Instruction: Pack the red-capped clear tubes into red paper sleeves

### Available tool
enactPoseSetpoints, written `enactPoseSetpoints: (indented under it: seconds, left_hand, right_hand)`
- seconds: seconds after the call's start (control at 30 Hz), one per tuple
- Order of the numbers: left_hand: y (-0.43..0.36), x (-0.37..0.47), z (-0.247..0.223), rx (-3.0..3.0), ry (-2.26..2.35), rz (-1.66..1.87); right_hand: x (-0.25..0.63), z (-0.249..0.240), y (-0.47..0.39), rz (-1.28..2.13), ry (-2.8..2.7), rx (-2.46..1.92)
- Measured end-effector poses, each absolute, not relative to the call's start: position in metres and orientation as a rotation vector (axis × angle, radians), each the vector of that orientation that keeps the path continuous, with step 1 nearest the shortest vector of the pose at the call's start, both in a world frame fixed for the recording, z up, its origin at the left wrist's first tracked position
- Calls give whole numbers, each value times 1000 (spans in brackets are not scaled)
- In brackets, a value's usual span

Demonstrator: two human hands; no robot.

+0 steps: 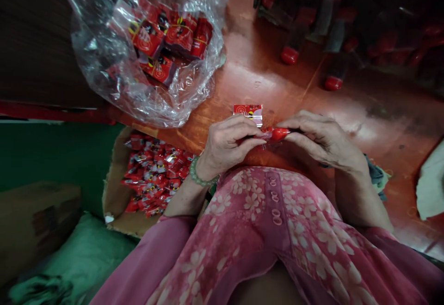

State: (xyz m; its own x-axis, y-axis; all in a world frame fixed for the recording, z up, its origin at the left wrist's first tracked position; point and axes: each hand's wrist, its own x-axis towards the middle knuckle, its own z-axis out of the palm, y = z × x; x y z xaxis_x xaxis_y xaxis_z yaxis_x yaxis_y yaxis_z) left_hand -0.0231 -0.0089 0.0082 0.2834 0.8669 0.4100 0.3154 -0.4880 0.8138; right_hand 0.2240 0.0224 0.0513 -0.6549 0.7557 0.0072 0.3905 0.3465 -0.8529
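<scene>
Over the table edge, my left hand (233, 139) pinches a small clear-and-red plastic wrapper (266, 135) between thumb and fingers. From the other side, my right hand (321, 141) grips a small object with a glossy red rounded end (279, 134); its darker part runs back between the fingers. The red end meets the wrapper's mouth, but I cannot tell how far inside it is. Just beyond my left fingers a flat red printed packet (248, 111) lies on the tabletop, partly covered by that hand.
A clear plastic bag (183, 106) with bundles of red printed packets lies at the upper left. Below it, a cardboard box (118, 175) holds many filled red packets (156, 171). Red-ended pieces (289, 55) lie in shadow at the upper right of the orange table (243, 64).
</scene>
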Motion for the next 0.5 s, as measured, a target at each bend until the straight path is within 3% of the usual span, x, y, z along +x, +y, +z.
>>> enactPoseSetpoints:
  seconds: [0.23, 0.5]
  left_hand:
    - [-9, -24, 4, 1855, 1085, 1099]
    - [-5, -20, 2, 1778, 1049, 1094]
  right_hand:
    - [230, 66, 23, 1214, -2006, -1220]
    - [223, 53, 24, 1264, -2157, -1071]
